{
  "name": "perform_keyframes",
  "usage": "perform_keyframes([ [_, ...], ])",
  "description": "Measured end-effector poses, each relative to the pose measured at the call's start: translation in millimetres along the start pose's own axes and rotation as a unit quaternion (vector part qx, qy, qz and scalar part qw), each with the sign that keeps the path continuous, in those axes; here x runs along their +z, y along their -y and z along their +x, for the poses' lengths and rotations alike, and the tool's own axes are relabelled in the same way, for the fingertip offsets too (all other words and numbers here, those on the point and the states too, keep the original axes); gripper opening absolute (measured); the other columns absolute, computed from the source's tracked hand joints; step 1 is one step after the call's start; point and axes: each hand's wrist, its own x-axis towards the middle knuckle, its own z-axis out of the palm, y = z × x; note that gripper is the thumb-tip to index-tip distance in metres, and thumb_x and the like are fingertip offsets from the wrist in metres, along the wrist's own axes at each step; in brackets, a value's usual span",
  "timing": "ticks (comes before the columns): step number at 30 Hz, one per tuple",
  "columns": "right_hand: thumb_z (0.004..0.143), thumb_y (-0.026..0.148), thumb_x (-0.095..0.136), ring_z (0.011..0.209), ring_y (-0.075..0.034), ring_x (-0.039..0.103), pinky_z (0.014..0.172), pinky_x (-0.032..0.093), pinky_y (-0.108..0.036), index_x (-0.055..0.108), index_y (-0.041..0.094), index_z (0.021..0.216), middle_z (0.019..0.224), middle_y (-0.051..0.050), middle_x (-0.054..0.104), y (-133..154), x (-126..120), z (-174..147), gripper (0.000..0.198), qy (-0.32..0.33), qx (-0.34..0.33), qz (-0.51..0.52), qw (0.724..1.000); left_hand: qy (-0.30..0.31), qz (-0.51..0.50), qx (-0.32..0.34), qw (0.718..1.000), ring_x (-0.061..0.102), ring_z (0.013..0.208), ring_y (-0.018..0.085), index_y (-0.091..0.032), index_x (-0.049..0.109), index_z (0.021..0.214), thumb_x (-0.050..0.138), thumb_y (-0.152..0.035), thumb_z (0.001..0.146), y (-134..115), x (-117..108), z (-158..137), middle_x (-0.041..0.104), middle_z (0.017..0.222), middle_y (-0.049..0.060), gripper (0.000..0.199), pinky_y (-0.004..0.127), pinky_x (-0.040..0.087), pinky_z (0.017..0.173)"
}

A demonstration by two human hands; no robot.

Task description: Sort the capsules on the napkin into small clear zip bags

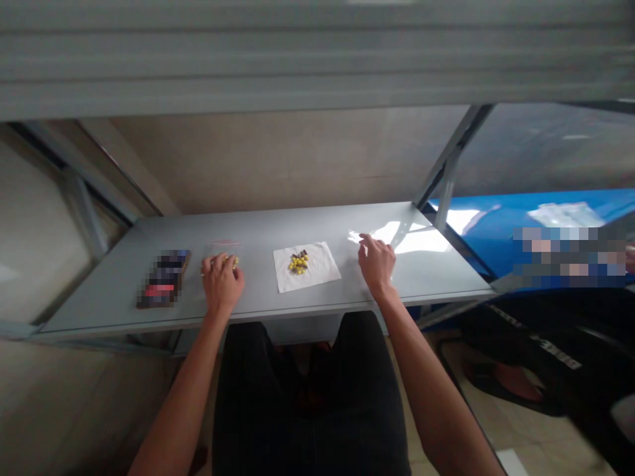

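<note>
Left hand (222, 281) bent over yellow beads (235, 262), any pinch hidden; right hand (377, 264) loosely curled, hold unclear; between them, a yellow-and-brown bead pile (299, 264) sits on white cloth (323, 270).

At six o'clock you wear plain black fabric trousers (310, 439), a faint seam running down their middle. Your slim left forearm (191, 383), towards seven o'clock, and right forearm (429, 383), towards five, show unsleeved, tapering to narrow wrists. Your ungloved left grip (221, 281) and right grip (377, 264) have slender fingers.
</note>
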Motion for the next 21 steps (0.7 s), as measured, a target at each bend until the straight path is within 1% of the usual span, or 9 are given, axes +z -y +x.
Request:
perform_keyframes([
  [3, 0.096, 0.016, 0.046, 0.093, -0.024, 0.064, 0.087, 0.042, -0.037, 0.069, 0.018, 0.114, 0.099, -0.011, 0.075, -0.3, -7.9, 2.7, 0.029, -0.075, 0.000, 0.029, 0.997, -0.004, -0.011, -0.001, 1.000, 0.046, 0.125, 0.037, -0.016, 0.070, 0.114, 0.050, -0.021, 0.089, 0.4, -0.8, 0.4, 0.061, 0.121, 0.017, 0.032, 0.054, 0.040, 0.107],
  [6, 0.096, 0.017, 0.045, 0.093, -0.023, 0.063, 0.087, 0.045, -0.037, 0.069, 0.018, 0.108, 0.100, -0.010, 0.073, -3.9, -18.8, 9.4, 0.027, -0.152, 0.024, 0.082, 0.985, -0.014, -0.012, 0.006, 1.000, 0.046, 0.124, 0.037, -0.017, 0.070, 0.113, 0.051, -0.020, 0.089, -0.4, -2.0, 0.2, 0.060, 0.118, 0.016, 0.031, 0.054, 0.040, 0.106],
  [10, 0.095, 0.019, 0.044, 0.077, -0.018, 0.061, 0.078, 0.048, -0.034, 0.066, 0.018, 0.104, 0.101, -0.008, 0.071, -3.9, -35.5, 14.9, 0.024, -0.198, 0.056, 0.156, 0.966, -0.015, -0.030, 0.006, 0.999, 0.046, 0.123, 0.038, -0.018, 0.070, 0.112, 0.050, -0.020, 0.089, -1.9, -3.4, -0.4, 0.059, 0.117, 0.017, 0.030, 0.055, 0.040, 0.105],
  [13, 0.096, 0.024, 0.047, 0.068, -0.015, 0.057, 0.072, 0.048, -0.032, 0.067, 0.018, 0.102, 0.094, -0.007, 0.069, 11.8, -44.3, 9.4, 0.021, -0.227, 0.077, 0.195, 0.951, -0.013, -0.039, 0.005, 0.999, 0.046, 0.123, 0.037, -0.018, 0.070, 0.112, 0.050, -0.022, 0.090, -2.2, -4.5, 0.8, 0.060, 0.117, 0.017, 0.030, 0.055, 0.039, 0.106],
  [14, 0.097, 0.026, 0.048, 0.067, -0.015, 0.056, 0.071, 0.048, -0.032, 0.067, 0.018, 0.103, 0.091, -0.006, 0.069, 21.6, -44.8, 5.5, 0.021, -0.223, 0.084, 0.219, 0.946, -0.013, -0.045, 0.010, 0.999, 0.047, 0.124, 0.037, -0.018, 0.069, 0.113, 0.050, -0.024, 0.091, -2.7, -5.3, 1.2, 0.061, 0.118, 0.016, 0.029, 0.054, 0.039, 0.107],
  [15, 0.097, 0.026, 0.049, 0.066, -0.015, 0.056, 0.069, 0.047, -0.031, 0.067, 0.019, 0.102, 0.090, -0.006, 0.069, 33.7, -43.7, 0.9, 0.020, -0.204, 0.082, 0.253, 0.942, -0.014, -0.055, 0.020, 0.998, 0.047, 0.124, 0.036, -0.019, 0.068, 0.115, 0.051, -0.026, 0.091, -3.9, -6.5, 1.3, 0.061, 0.120, 0.016, 0.030, 0.054, 0.039, 0.108],
  [17, 0.097, 0.028, 0.049, 0.068, -0.015, 0.058, 0.067, 0.048, -0.029, 0.066, 0.020, 0.102, 0.095, -0.007, 0.070, 63.5, -37.0, -10.0, 0.019, -0.125, 0.063, 0.340, 0.930, -0.009, -0.083, 0.061, 0.995, 0.049, 0.127, 0.034, -0.020, 0.065, 0.123, 0.054, -0.031, 0.092, -9.2, -10.0, -0.1, 0.062, 0.125, 0.014, 0.034, 0.053, 0.037, 0.111],
  [19, 0.095, 0.028, 0.051, 0.068, -0.015, 0.058, 0.068, 0.050, -0.029, 0.065, 0.021, 0.102, 0.091, -0.005, 0.070, 96.5, -26.7, -21.4, 0.017, -0.036, 0.038, 0.408, 0.911, 0.008, -0.123, 0.133, 0.984, 0.049, 0.131, 0.033, -0.021, 0.056, 0.135, 0.057, -0.038, 0.092, -19.5, -14.8, -4.6, 0.060, 0.134, 0.013, 0.046, 0.053, 0.036, 0.113],
  [21, 0.094, 0.028, 0.053, 0.066, -0.014, 0.057, 0.068, 0.050, -0.029, 0.066, 0.021, 0.101, 0.089, -0.004, 0.070, 126.2, -16.6, -31.5, 0.016, 0.035, -0.003, 0.446, 0.895, 0.030, -0.163, 0.215, 0.963, 0.047, 0.137, 0.034, -0.021, 0.043, 0.147, 0.062, -0.046, 0.090, -33.7, -19.5, -11.4, 0.055, 0.144, 0.015, 0.065, 0.053, 0.035, 0.115],
])
